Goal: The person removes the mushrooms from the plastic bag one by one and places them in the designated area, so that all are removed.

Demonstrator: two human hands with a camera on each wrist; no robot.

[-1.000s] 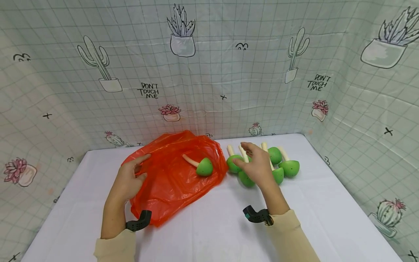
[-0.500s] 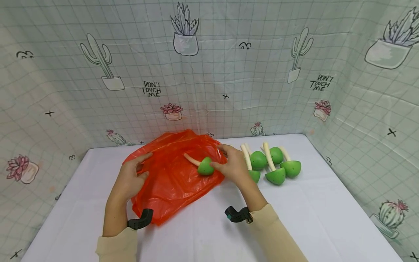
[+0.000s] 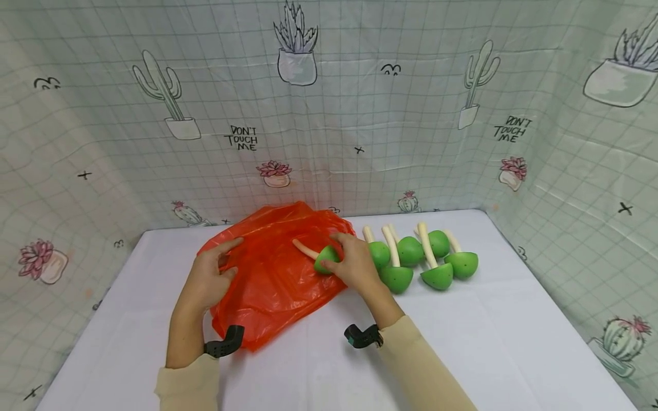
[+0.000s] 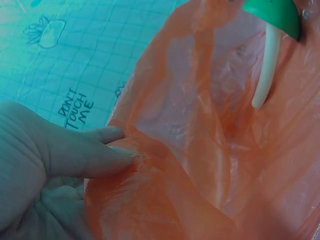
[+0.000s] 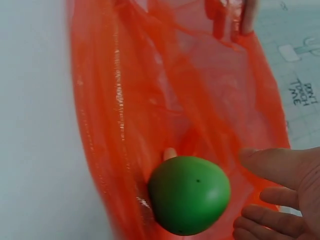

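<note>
My left hand (image 3: pixel 207 278) pinches the left edge of a red plastic bag (image 3: pixel 267 302) between thumb and fingers; in the left wrist view the thumb presses on the thin film. A toy mushroom (image 5: pixel 190 195), with a green half-round cap and a pale stem, lies on the bag, its stem pointing away to the left. My right hand (image 3: pixel 354 265) is over the bag's right side beside that cap. In the right wrist view its fingers (image 5: pixel 270 220) are extended and apart from the cap, with nothing between them and the thumb.
Several more green-capped mushrooms (image 3: pixel 437 277) lie close together on the white table (image 3: pixel 319 371), right of the bag. A grid-patterned cloth (image 3: pixel 329 114) with cactus drawings hangs at the back and both sides.
My right hand has moved left from the mushroom group to the mushroom on the bag, uncovering the group. The left hand keeps its hold on the bag. The view has shifted slightly.
</note>
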